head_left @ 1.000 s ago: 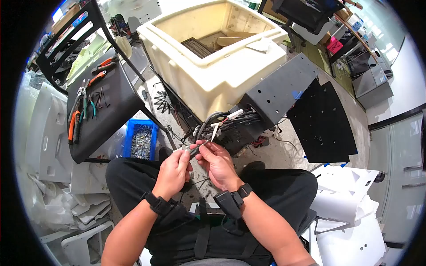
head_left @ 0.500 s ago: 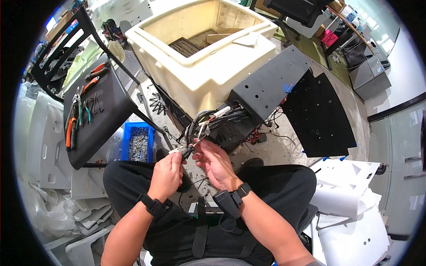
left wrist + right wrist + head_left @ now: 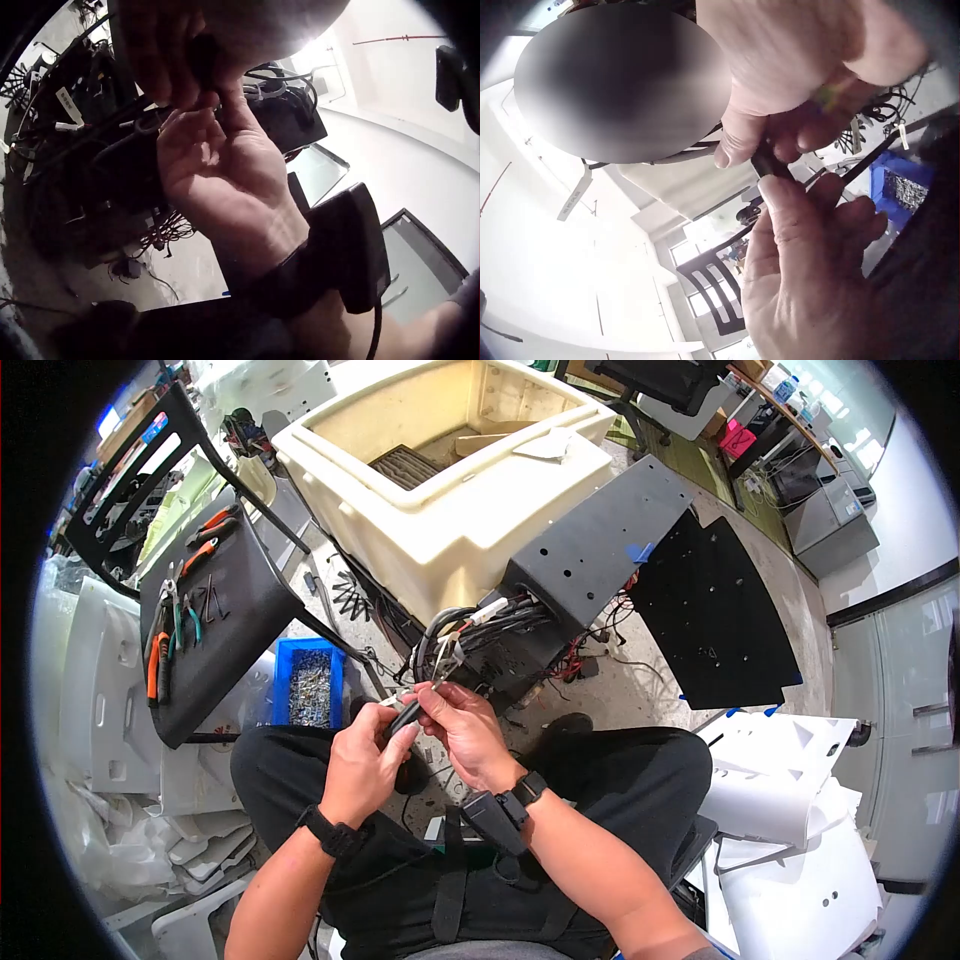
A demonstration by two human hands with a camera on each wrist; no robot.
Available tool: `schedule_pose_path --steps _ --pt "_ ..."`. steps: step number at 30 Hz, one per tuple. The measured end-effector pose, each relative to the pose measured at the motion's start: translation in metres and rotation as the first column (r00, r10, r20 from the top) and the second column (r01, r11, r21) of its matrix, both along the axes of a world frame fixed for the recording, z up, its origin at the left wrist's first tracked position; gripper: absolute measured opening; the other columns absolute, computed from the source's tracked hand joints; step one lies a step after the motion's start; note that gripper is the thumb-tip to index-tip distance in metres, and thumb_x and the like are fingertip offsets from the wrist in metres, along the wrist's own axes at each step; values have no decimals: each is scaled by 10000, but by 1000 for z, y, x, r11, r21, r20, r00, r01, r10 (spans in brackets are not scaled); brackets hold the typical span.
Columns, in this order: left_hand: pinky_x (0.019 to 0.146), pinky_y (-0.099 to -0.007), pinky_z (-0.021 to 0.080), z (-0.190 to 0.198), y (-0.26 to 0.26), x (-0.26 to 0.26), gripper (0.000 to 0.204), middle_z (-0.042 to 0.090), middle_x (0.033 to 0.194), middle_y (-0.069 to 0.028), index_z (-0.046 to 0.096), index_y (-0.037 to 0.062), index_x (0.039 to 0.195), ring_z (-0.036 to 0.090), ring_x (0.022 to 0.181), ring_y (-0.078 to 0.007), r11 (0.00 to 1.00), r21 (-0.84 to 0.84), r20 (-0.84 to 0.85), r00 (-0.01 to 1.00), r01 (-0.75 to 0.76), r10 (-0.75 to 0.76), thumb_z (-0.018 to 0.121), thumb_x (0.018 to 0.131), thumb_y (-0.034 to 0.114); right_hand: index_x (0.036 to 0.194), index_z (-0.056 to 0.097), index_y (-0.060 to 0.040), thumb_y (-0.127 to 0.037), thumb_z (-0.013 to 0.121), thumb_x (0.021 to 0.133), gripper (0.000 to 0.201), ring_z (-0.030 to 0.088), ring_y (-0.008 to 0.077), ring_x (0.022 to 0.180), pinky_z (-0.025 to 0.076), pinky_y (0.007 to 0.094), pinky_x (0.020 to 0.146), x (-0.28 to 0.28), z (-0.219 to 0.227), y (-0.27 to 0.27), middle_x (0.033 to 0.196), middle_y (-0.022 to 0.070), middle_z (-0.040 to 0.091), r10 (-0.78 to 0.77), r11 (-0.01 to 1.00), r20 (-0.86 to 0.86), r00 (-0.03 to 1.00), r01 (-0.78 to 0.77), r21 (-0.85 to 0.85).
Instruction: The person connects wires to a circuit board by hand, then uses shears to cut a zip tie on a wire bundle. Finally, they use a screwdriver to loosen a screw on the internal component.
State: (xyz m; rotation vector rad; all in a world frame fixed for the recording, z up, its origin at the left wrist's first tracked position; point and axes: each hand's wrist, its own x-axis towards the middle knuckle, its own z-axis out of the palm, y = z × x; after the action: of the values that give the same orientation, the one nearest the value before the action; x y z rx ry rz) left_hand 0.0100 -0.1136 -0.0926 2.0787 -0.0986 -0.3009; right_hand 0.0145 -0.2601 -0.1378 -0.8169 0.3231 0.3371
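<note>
In the head view my left hand (image 3: 362, 762) grips a dark cylindrical piece (image 3: 403, 716) between thumb and fingers. My right hand (image 3: 470, 738) pinches its front end, fingertips close to the left ones. The right wrist view shows the black piece (image 3: 769, 163) between the two hands, the left thumb (image 3: 775, 193) lying along it. Its front end is hidden by the right fingers, so I cannot tell its exact kind. Just beyond the fingertips is a bundle of black cables (image 3: 432, 645) with a white connector (image 3: 488, 610), at a dark metal housing (image 3: 600, 550).
A large cream plastic shell (image 3: 450, 510) stands ahead. On the left, a black chair (image 3: 225, 600) bears pliers (image 3: 160, 660) and hex keys, with a blue bin (image 3: 280, 680) of screws beside it. A black panel (image 3: 710, 620) and white sheets (image 3: 790, 860) lie on the right.
Half a second ago the right fingers were spread apart beside the dark piece; now they pinch its front end. The head view has shifted slightly, the surroundings sliding left.
</note>
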Motion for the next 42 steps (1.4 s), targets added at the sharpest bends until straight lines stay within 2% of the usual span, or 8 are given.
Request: schedule_pose_path --steps 4,7,9,11,13,20,32,42 --pt "499 -241 461 7 -2 3 205 600 662 -51 569 -19 912 570 529 -104 1000 -16 -68 998 -6 5 509 951 174 1019 620 -82 -229 610 910 183 544 54 722 445 194 651 -1 1 -4 964 34 656 -41 999 -31 999 42 7" --pt "468 -264 450 4 -3 4 307 565 598 -53 572 -17 865 552 485 -119 999 -19 -122 992 -27 25 455 978 243 1005 614 -94 -222 612 909 161 542 74 705 437 202 628 -1 -8 -13 899 18 641 -166 986 -113 980 168 8" --pt "455 -280 445 3 -3 4 351 546 565 -60 572 -19 843 545 467 -130 999 -5 -141 989 -41 39 436 985 272 996 607 -101 -221 613 907 150 540 91 696 429 211 608 2 -12 -16 850 8 617 -338 938 -134 932 345 34" --pt "435 -272 423 5 -3 5 397 485 536 -24 571 -15 836 503 437 -114 999 -28 -185 982 -38 32 399 998 304 984 604 -103 -212 620 901 139 514 97 678 410 223 594 5 -8 -15 820 4 596 -358 927 -158 920 370 59" --pt "426 -266 409 6 -2 6 405 468 536 -12 572 -14 833 485 431 -104 996 -76 -232 972 -57 38 393 1000 309 979 604 -113 -209 618 897 127 487 114 667 381 240 581 9 -7 -13 801 0 582 -381 861 -198 903 425 278" --pt "412 -245 374 -7 8 10 424 444 555 6 570 -10 837 434 418 -81 951 -285 -424 906 -123 -10 385 1001 335 922 614 -121 -193 626 881 84 482 121 648 374 263 561 21 -19 -15 779 -11 594 -369 745 -238 898 439 502" --pt "437 -250 394 -1 22 7 398 456 556 3 556 3 820 462 442 -91 959 -256 -458 889 -119 -12 406 993 328 839 612 -103 -172 623 879 81 455 94 594 352 231 520 30 -21 -4 709 -37 548 -437 685 -367 821 568 456" --pt "446 -249 397 2 34 0 382 474 549 -5 547 8 813 471 449 -94 981 -171 -436 900 -87 4 429 983 329 817 600 -95 -148 681 830 98 404 40 534 321 194 477 35 -7 5 664 -63 497 -517 691 -330 790 613 383"
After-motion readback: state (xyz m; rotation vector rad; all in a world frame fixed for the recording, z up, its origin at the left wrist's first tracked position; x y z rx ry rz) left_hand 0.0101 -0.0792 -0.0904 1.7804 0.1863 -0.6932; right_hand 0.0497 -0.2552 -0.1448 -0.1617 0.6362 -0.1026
